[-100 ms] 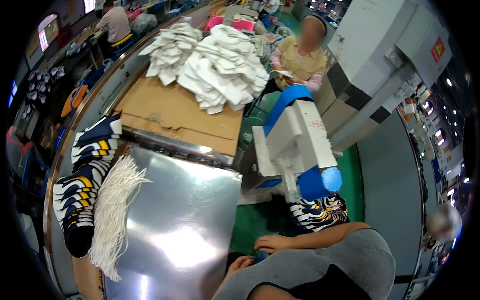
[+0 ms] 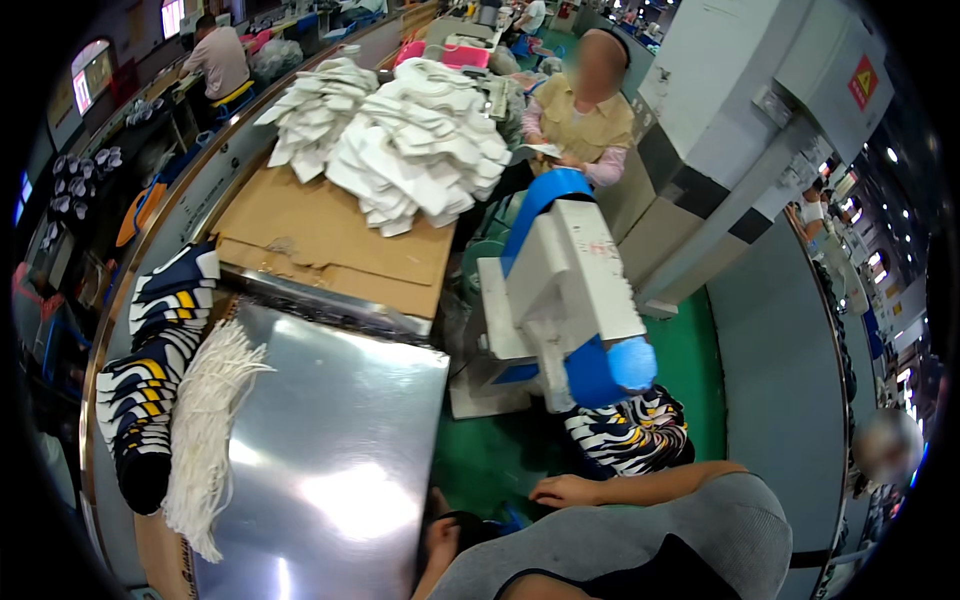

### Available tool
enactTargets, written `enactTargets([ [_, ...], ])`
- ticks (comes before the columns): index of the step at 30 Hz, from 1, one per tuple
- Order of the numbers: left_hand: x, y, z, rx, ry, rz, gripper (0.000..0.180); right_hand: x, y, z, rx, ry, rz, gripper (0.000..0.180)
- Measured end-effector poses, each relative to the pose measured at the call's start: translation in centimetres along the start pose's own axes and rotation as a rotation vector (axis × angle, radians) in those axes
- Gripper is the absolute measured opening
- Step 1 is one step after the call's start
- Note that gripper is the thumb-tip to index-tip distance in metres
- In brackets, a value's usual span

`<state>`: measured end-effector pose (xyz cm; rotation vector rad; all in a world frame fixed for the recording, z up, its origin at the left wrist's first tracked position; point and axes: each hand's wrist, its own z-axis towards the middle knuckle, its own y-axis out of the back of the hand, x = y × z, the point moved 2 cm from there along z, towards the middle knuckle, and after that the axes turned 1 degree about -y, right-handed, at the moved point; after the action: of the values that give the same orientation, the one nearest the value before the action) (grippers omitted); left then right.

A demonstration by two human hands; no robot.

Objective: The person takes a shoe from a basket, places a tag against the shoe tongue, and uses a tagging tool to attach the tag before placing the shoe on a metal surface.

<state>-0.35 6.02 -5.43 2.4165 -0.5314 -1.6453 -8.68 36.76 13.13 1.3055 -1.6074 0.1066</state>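
My left hand (image 2: 440,537) is low beside the right edge of a shiny metal tabletop (image 2: 330,400). Its fingers are curled against something dark, too small and shaded to name. To the right, my right hand (image 2: 566,490) lies fairly flat in front of my body, fingers stretched leftward, with nothing visible in it. A small blue piece (image 2: 512,518) shows between the hands, partly hidden. Beyond the right hand stands a white and blue machine (image 2: 590,290). Below its head is a bunch of navy, white and yellow shoe uppers (image 2: 630,432).
A bundle of white laces (image 2: 205,430) lies on the tabletop's left side, beside a row of striped shoe uppers (image 2: 150,390). White cut pieces (image 2: 420,140) are heaped on cardboard (image 2: 330,235) farther back. A co-worker (image 2: 580,115) sits behind the machine, near a pillar (image 2: 700,90).
The view has shifted, so the table and machine appear farther left. My left hand has moved left and lower, away from my right hand, and the gap between them has widened.
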Motion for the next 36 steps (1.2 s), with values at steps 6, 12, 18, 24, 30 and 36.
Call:
enactTargets([
  [6, 13.0, -8.7, -3.9, 0.515, 0.620, 0.847, 0.063, -12.4, -1.0, -11.8, 0.049, -0.191, 0.047, 0.027],
  [12, 5.0, -17.7, 1.3, 0.296, 0.503, 0.532, 0.058, -23.4, -4.0, -26.6, -0.077, -0.454, 0.028, 0.028],
  [18, 1.8, -21.4, 1.8, 0.388, 0.471, 0.459, 0.054, -28.2, -9.1, -30.2, -0.059, -0.577, 0.147, 0.034],
  [24, 0.6, -18.7, 4.3, 0.471, 0.521, 0.535, 0.050, -27.3, -7.0, -24.5, -0.263, -0.485, 0.332, 0.035],
  [30, 3.7, -15.2, 7.9, 0.615, 0.525, 0.655, 0.047, -28.9, -6.1, -21.5, -0.168, -0.618, 0.346, 0.041],
  [36, 4.8, -14.1, 13.7, 0.401, 0.342, 0.629, 0.047, -32.4, -7.5, -15.9, -0.205, -0.565, 0.256, 0.037],
])
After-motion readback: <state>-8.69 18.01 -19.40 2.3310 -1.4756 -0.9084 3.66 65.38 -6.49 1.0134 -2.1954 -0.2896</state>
